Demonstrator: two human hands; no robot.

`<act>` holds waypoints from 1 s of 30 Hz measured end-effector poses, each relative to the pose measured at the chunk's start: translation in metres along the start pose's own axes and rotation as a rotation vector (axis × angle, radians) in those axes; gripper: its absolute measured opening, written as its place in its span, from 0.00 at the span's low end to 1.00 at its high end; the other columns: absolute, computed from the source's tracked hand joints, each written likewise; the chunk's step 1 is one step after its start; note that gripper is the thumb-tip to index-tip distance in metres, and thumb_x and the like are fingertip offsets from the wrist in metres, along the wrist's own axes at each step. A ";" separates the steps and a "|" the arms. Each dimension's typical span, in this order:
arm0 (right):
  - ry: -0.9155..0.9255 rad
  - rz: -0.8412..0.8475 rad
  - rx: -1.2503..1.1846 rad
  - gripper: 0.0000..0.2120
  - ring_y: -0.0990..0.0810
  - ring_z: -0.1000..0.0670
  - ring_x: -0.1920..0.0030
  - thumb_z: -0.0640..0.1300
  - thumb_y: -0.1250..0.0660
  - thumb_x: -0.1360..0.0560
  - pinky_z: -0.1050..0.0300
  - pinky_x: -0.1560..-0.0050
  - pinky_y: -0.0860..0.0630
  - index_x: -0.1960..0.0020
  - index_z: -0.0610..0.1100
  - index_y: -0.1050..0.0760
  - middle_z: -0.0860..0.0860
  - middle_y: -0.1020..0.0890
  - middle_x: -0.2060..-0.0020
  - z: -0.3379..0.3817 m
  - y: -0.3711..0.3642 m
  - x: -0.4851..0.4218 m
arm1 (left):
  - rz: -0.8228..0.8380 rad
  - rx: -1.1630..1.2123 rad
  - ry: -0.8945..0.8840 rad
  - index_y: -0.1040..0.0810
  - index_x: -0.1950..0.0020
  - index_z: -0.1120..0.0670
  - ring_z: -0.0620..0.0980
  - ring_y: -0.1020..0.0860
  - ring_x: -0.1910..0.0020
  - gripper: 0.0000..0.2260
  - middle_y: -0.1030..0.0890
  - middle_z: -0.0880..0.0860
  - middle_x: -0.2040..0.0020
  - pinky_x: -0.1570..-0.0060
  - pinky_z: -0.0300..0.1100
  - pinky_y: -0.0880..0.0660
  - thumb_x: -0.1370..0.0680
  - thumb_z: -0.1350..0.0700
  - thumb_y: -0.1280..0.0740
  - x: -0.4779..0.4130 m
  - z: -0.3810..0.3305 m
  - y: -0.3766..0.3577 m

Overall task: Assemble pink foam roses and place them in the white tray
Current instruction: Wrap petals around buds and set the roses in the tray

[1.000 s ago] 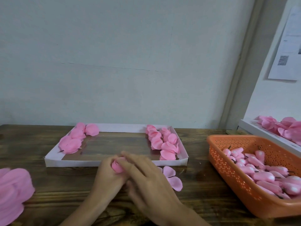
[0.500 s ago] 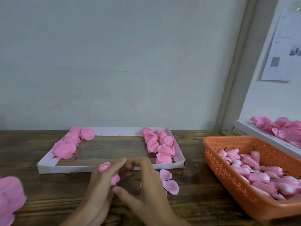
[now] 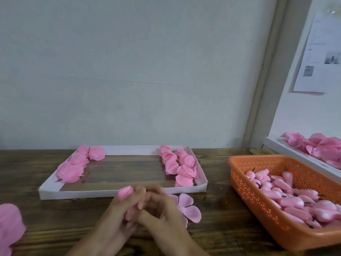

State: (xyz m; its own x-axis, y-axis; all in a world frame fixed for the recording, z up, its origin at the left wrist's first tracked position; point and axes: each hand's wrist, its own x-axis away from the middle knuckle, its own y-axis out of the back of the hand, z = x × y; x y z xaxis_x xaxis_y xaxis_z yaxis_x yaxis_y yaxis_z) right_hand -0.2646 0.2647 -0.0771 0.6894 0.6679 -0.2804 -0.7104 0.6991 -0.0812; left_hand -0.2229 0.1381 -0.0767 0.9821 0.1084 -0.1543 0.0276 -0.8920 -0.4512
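Bud: a small rolled pink foam bud [image 3: 125, 192], held upright just in front of the tray's [image 3: 77, 194] near wall, above the table [image 3: 217, 228].
Left hand: the left hand [image 3: 120, 215] is wrapped round the bud's lower half, and only the bud's tip shows above the fingers.
Right hand: the right hand [image 3: 162, 213] is pressed against the left, fingers curled in. From here I cannot tell whether it pinches the bud, a petal or nothing.
Feel: I'd judge the foam very light, soft and springy, easy to dent or tear. A gentle pinch low at the base looks the safest hold, leaving the rolled tip alone.
Petals: loose petals [image 3: 188, 207] lie on the table just right of the hands, not yet on the bud.
Roses: finished roses [image 3: 182, 167] line both ends of the tray; its middle is bare.
Basket: the orange basket [image 3: 258, 215], well to the right, holds more buds.
Change: half a second ago the right fingers were spread and arched. Now the two hands have closed together over the bud, which has barely shifted.
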 end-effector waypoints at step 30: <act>-0.180 -0.036 -0.212 0.10 0.19 0.44 0.66 0.33 0.39 0.15 0.53 0.61 0.18 0.37 0.42 0.25 0.44 0.15 0.60 -0.010 -0.019 0.005 | -0.276 -0.214 -0.092 0.22 0.63 0.66 0.52 0.22 0.78 0.27 0.14 0.65 0.52 0.84 0.32 0.35 0.23 0.41 0.32 -0.004 0.001 -0.002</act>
State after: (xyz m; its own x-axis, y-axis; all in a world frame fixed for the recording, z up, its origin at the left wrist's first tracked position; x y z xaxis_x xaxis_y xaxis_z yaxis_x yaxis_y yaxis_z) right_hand -0.2492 0.2524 -0.0869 0.7151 0.6918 -0.1005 -0.6859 0.6666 -0.2918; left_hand -0.2269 0.1395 -0.0758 0.9117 0.3880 -0.1354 0.3370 -0.8945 -0.2938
